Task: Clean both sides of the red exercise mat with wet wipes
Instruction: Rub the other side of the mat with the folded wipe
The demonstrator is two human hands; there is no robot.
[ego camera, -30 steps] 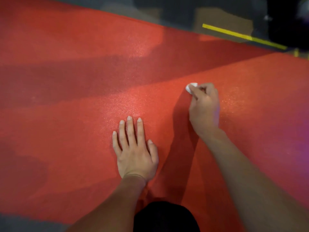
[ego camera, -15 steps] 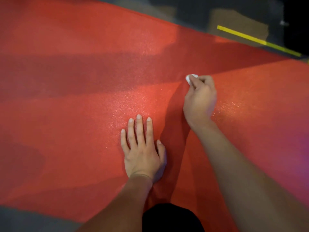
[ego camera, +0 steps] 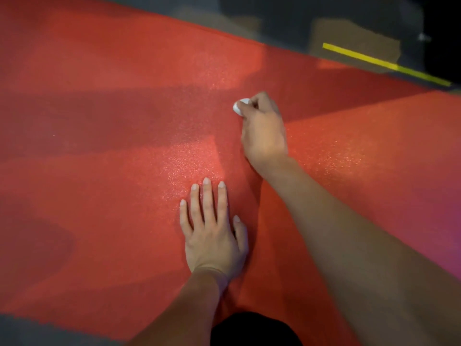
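Observation:
The red exercise mat (ego camera: 104, 151) lies flat on the floor and fills most of the view, with bands of shadow across it. My left hand (ego camera: 212, 231) rests palm down on the mat with its fingers straight and spread. My right hand (ego camera: 264, 128) is further out on the mat, fingers curled round a small balled white wet wipe (ego camera: 240, 106), which it presses to the mat surface. Only a little of the wipe shows past the fingertips.
Dark grey floor (ego camera: 287, 18) borders the mat's far edge, with a yellow tape line (ego camera: 384, 63) at the upper right. A strip of grey floor (ego camera: 30, 330) shows along the near left edge. A dark knee (ego camera: 252, 330) is at the bottom centre.
My right hand has slid the wipe away from me and a little to the left across the mat. My left hand has stayed planted in the same spot.

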